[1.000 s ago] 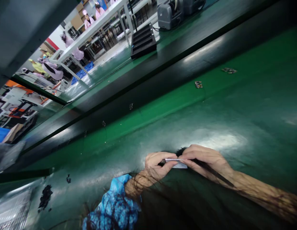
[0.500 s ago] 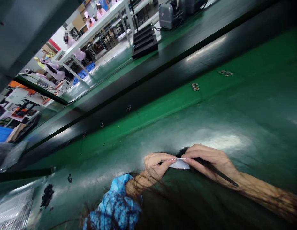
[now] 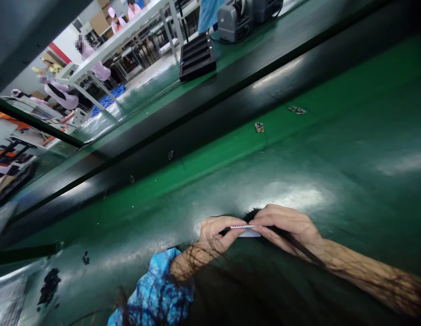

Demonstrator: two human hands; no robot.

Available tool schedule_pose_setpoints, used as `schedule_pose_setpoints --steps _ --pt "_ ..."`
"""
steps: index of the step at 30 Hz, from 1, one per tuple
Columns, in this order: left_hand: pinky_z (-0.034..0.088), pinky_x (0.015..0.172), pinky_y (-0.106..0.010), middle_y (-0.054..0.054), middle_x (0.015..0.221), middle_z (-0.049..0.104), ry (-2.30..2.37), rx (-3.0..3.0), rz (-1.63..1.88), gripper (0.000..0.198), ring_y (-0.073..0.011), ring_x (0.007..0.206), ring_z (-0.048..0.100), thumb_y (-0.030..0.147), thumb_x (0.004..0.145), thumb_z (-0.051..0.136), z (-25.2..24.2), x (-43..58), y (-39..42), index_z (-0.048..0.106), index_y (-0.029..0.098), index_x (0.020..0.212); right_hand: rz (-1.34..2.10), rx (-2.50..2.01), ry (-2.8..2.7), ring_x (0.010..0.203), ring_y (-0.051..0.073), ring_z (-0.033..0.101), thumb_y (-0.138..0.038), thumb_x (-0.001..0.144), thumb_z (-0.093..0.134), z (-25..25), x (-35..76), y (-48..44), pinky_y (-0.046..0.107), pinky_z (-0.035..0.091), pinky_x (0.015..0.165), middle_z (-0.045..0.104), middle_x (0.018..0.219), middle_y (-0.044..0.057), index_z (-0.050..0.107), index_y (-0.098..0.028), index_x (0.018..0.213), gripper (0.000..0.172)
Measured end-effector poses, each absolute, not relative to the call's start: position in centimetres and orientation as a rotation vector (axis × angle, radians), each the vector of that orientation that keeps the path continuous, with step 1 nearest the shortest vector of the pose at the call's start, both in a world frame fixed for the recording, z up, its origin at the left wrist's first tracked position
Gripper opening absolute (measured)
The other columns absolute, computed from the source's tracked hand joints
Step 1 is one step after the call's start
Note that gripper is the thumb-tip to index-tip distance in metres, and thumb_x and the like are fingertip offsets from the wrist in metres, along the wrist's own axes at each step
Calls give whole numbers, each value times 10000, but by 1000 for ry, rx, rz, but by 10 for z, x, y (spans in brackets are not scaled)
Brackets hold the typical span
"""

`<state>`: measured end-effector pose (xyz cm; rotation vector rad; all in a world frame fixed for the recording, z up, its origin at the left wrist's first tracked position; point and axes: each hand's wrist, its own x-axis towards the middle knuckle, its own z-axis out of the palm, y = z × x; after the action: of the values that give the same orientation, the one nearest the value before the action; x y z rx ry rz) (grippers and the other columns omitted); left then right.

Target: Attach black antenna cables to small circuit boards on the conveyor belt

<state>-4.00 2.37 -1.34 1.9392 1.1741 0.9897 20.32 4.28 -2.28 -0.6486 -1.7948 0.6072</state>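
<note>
My left hand (image 3: 215, 233) and my right hand (image 3: 285, 224) meet low in the view over the green work surface (image 3: 332, 149). Between their fingertips they pinch a small thin white strip (image 3: 246, 230) with a dotted edge. My right hand also grips a thin dark stick-like tool (image 3: 299, 246) that runs back along the wrist. The left sleeve (image 3: 156, 294) is blue and patterned. Strands of dark hair hang across the bottom of the view.
Two small circuit parts (image 3: 259, 127) (image 3: 297, 110) lie on the green belt beyond my hands. A black slotted tray (image 3: 197, 56) and a grey machine (image 3: 231, 20) stand on the far bench. Dark scraps (image 3: 47, 285) lie at lower left. People in pink work at distant tables (image 3: 95, 68).
The view has swung a little, so the belt parts and tray slide left. Both hands keep the same pinch on the strip.
</note>
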Motion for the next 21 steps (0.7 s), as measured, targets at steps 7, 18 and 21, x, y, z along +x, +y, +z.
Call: schedule_pose_setpoints --steps 7,18,21 --pt "818 816 -381 -45 929 964 1198 1864 947 113 -313 809 959 376 1008 893 -11 -35 27 985 324 968 649 -669 -1837 630 244 831 -85 1048 739 -29 207 42 376 701 584 909 880 -7 836 -355 1181 317" --pt "802 803 -329 -54 968 973 1278 1652 891 146 -285 823 950 244 947 917 -21 -22 27 1004 290 1055 392 -888 -1937 897 251 903 -253 1160 704 -44 239 87 375 757 853 938 1080 74 852 -301 1267 189" --pt "795 796 -329 -37 969 973 1261 1653 845 194 -273 803 940 213 933 927 -28 -21 29 1004 310 1082 275 -1011 -1970 1008 274 904 -362 1197 685 -48 256 139 415 736 977 939 1109 126 888 -257 1169 230"
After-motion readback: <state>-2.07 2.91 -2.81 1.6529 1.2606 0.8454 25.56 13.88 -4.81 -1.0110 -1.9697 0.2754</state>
